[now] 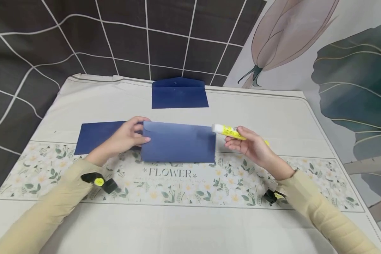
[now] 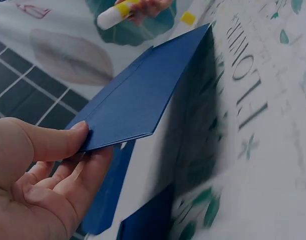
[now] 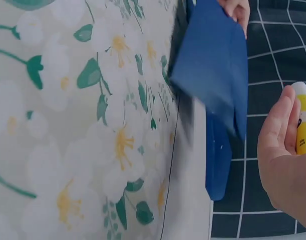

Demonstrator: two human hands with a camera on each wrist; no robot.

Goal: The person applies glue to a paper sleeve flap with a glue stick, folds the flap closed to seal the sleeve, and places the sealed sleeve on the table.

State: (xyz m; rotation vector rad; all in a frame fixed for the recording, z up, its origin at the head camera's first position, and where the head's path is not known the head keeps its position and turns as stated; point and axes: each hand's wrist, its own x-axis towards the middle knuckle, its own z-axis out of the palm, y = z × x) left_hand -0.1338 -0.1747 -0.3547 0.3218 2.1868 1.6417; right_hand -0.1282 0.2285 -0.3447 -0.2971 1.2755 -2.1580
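A dark blue paper envelope [image 1: 179,144] is lifted off the table, pinched at its left edge by my left hand [image 1: 127,137]. In the left wrist view the thumb lies on the upper face of the envelope [image 2: 137,95] and fingers are beneath it. My right hand [image 1: 253,146] holds a yellow glue stick [image 1: 230,132], its white-capped end pointing left, close to the envelope's right edge. The right wrist view shows the glue stick [image 3: 304,122] lying along the fingers, with the tilted envelope [image 3: 208,65] beyond.
Another blue envelope [image 1: 98,135] lies flat at the left, partly behind the left hand. A third envelope [image 1: 179,97], its flap raised, lies at the table's back edge. The white tablecloth [image 1: 190,225] has a floral band; a dark grid-patterned cloth [image 1: 124,38] hangs behind.
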